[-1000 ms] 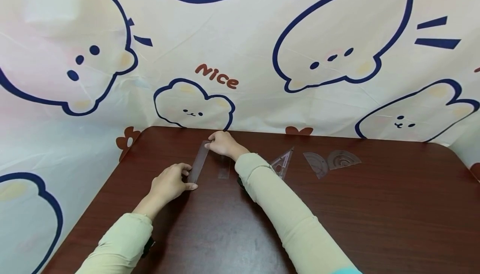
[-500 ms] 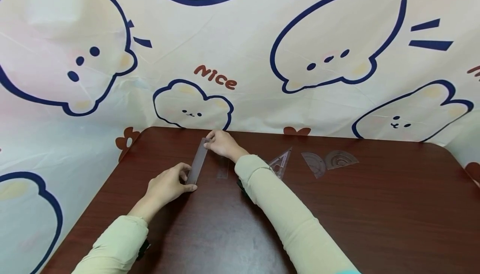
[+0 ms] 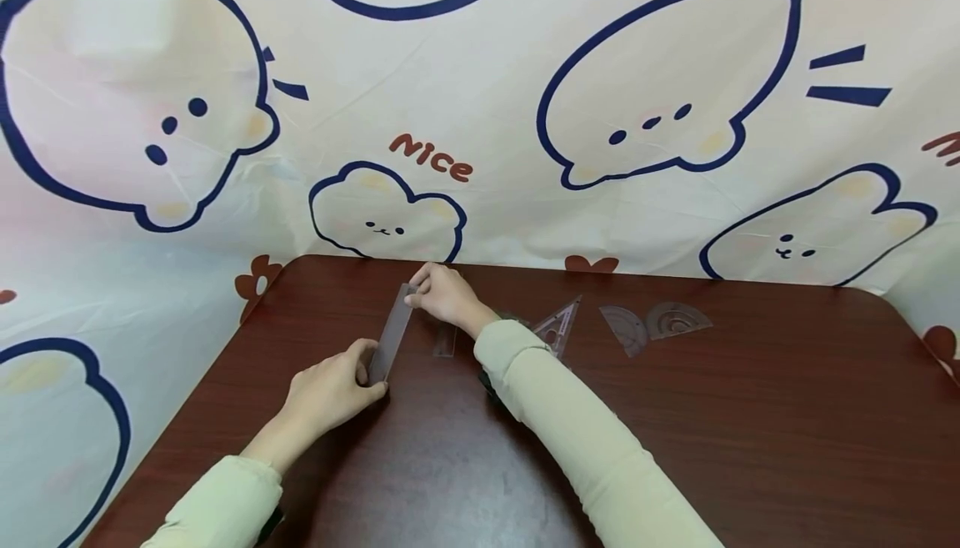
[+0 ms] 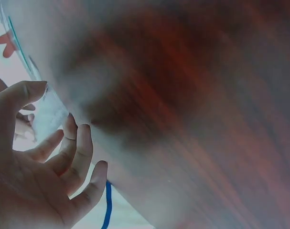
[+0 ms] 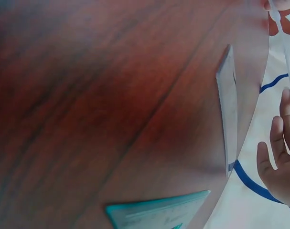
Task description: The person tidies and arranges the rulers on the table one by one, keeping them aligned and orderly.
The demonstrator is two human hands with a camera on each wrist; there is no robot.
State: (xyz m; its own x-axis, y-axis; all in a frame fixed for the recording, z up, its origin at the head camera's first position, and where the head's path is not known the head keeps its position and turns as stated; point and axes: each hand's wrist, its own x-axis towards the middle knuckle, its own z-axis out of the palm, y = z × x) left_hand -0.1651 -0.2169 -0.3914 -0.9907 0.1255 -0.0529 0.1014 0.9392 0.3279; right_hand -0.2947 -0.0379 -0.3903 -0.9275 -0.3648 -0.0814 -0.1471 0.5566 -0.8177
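Observation:
A clear plastic ruler (image 3: 392, 331) slants between the two hands on the left part of the table. My left hand (image 3: 330, 385) holds its near end between thumb and fingers. At the far end, the right hand (image 3: 446, 294) pinches the ruler with thumb and fingertips. The right wrist view shows the ruler (image 5: 285, 47) nearly edge-on, above the tabletop, with the right hand (image 5: 282, 152) on it. In the left wrist view the left hand's fingers (image 4: 82, 148) are bent around the ruler (image 4: 51, 112), which is partly hidden behind them.
A shorter clear ruler (image 3: 445, 344) lies just right of the held one, partly under the right hand. A set square (image 3: 558, 327) lies beyond the right sleeve. Two protractors (image 3: 626, 329) are farther right. A teal-edged clear piece (image 5: 159, 210) shows in the right wrist view.
The left hand has shifted slightly toward the person, its thumb now against the ruler's near end. The right hand keeps its pinch at the far end. The head view has shifted slightly.

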